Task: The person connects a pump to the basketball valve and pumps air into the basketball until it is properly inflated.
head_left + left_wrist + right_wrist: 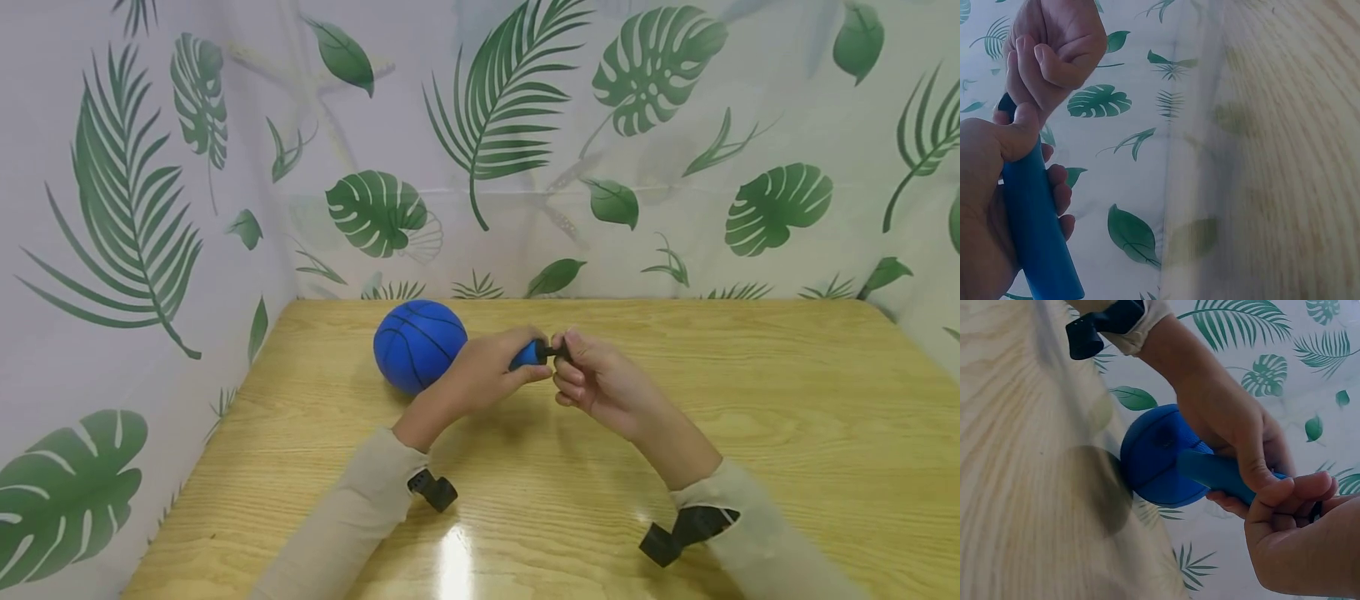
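My left hand [487, 367] grips a blue hand pump [528, 356] with a black collar, fingers and thumb wrapped round its barrel [1041, 231]. Just to its right, my right hand [600, 383] pinches the pump's black handle [562, 350] between thumb and curled fingers. A short stretch of black rod shows between handle and collar. In the right wrist view the barrel's far end points towards a blue basketball [1154, 444] with black lines. That ball rests on the table behind my left forearm, touching neither hand as far as I can tell.
The wooden table [787, 417] stretches out on both sides of the hands. A white leaf-printed cloth [525, 250] stands along its back and left edges. Each wrist wears a black camera [435, 490] over a beige sleeve.
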Demonstrator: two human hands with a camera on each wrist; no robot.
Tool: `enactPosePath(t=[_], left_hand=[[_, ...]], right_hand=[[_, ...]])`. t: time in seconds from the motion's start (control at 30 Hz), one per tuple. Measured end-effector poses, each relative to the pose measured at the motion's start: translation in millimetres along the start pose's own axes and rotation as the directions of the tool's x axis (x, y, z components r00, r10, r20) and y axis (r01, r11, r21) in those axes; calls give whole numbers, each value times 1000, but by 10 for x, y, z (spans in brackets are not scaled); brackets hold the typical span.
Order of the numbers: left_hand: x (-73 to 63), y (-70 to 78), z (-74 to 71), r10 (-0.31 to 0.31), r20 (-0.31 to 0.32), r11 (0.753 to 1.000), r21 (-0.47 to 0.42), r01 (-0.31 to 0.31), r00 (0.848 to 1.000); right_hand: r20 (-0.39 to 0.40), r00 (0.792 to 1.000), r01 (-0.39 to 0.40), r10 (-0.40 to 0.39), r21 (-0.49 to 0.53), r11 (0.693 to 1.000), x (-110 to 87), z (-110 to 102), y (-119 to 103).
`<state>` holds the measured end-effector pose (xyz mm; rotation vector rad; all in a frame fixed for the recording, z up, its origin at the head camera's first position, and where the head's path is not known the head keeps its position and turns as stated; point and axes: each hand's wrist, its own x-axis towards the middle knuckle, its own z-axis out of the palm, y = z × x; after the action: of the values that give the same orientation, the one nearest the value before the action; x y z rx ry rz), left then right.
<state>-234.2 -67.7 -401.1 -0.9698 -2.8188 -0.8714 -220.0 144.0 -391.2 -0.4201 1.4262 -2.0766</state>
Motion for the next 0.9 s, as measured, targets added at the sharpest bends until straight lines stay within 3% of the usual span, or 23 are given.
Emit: enactPosePath(t=[0.17, 0.4, 0.57, 0.73, 0.9], left_hand=[[3, 3, 18, 10, 9, 1000, -13, -10, 1000], [-1, -3, -4, -12, 25, 996, -92, 14, 1000], [-12, -19, -71, -35, -4, 995, -99, 34, 999], [-18, -42, -111, -28, -27, 995, -94, 25, 999], [-7, -38, -111, -12, -52, 999, -48, 9, 999]], right_hand=[[-11, 1000, -23, 23, -38, 999, 9, -9, 12], [-24, 999, -36, 34, -87, 996, -62, -35, -138], [10, 997, 75, -75, 30, 997, -157, -77, -327], [50, 978, 194, -204, 166, 967, -255, -136, -495], [19, 977, 203, -212, 206, 957, -250, -128, -502]])
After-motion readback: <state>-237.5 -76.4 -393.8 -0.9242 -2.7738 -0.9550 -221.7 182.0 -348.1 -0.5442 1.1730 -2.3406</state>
